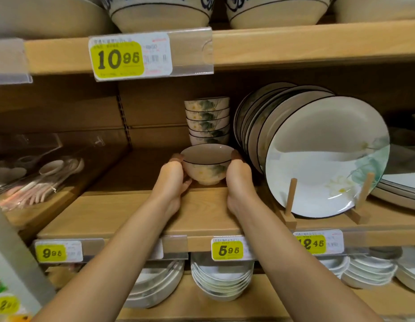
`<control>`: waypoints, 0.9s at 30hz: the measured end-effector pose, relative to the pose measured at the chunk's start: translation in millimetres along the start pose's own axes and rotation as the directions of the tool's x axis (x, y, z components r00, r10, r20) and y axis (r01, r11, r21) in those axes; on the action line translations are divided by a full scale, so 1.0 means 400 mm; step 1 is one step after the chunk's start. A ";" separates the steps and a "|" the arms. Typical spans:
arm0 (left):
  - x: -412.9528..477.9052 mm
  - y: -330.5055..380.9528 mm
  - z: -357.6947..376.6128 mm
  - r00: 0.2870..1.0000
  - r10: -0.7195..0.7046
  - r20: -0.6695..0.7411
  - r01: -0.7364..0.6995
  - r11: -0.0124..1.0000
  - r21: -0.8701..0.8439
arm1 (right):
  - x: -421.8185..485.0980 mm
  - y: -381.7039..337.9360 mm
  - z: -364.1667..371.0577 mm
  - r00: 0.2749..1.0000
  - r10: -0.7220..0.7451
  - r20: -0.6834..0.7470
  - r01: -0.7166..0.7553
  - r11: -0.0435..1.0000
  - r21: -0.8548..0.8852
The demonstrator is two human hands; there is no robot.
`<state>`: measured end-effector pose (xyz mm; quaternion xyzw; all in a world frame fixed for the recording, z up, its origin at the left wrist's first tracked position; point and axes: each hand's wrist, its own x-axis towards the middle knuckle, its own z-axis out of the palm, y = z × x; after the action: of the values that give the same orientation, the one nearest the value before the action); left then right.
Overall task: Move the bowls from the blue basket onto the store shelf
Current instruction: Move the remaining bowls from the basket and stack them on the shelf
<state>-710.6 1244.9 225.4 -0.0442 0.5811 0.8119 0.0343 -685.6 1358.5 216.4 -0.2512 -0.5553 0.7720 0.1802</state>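
1. While both hands are cupping it, the bowl (205, 168) is standing upright on the middle level of the store shelf (202, 212), just in front of a stack of matching bowls (207, 122). Whether its foot is already touching the board or hanging just above it, I cannot tell.
2. The left hand (173, 180) is curling round the bowl's left side and the right hand (239, 180) round its right side, so the bowl is being gripped between them.
3. By my reading, the placing of this bowl is nearing its end, and only setting it flat and letting go are left.
4. Several things could go wrong from here:
   - The right hand is lying just beside a row of plates (318, 159) leaning on a wooden stand (292, 196), so opening that hand wide could be knocking them.
   - Pushing the bowl farther in could be bumping the tall stack behind it.
   - Letting go before the foot is sitting flat could be tipping the bowl toward the near edge.
5. Some things are hidden or hard to make out:
   - The blue basket is not showing, so I cannot tell how many bowls are waiting.
   - The palms and most fingers are hiding behind the bowl, which is also covering the bottom of the stack.
   - The big bowls on the level above are cut off at the top.
   - The packets (39, 177) at the far left are too blurred to make out.
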 end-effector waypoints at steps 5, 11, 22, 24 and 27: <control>0.061 0.028 0.036 0.999 -0.044 -0.009 0.044 0.996 0.083 | 0.032 -0.027 0.047 0.999 0.036 -0.005 -0.035 0.993 0.117; 0.092 0.026 0.053 0.999 -0.038 0.006 0.036 0.986 0.162 | 0.061 -0.025 0.075 1.000 -0.001 -0.004 0.001 0.997 0.077; 0.113 0.015 0.052 1.000 -0.014 -0.026 0.019 0.982 0.189 | 0.070 -0.012 0.073 1.000 -0.017 0.015 0.016 0.997 0.079; 0.111 0.016 0.051 1.000 -0.010 -0.023 0.014 0.979 0.205 | 0.065 -0.017 0.071 1.000 -0.014 0.014 0.013 0.998 0.069; 0.114 0.019 0.049 0.999 -0.021 -0.027 0.026 0.979 0.202 | 0.053 -0.018 0.066 0.999 0.021 0.037 -0.025 0.993 0.118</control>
<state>-757.2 1261.1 233.9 -0.0575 0.6606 0.7474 0.0411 -718.3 1352.3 226.2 -0.2325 -0.5088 0.8100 0.1757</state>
